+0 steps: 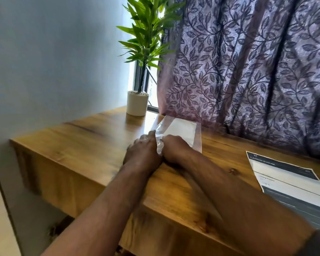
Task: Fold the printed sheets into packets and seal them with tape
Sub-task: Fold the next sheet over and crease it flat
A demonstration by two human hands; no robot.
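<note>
Foliage stands far left: a potted plant [137, 103] at the back of the wooden tabletop [81, 145]. Next, our left hand [142, 150] lies against the crumpled near edge of a clear packet [181, 132] with a folded white sheet inside; blur hides whether its grip pinches the plastic. Our right hand [174, 148] curls on that same edge, grasping it. We judge one packet folded and close to sealing, though we see no tape. Far right, printed sheets [284, 172] lie flat, not yet folded, the top one headed "LIVING ROOM".
</note>
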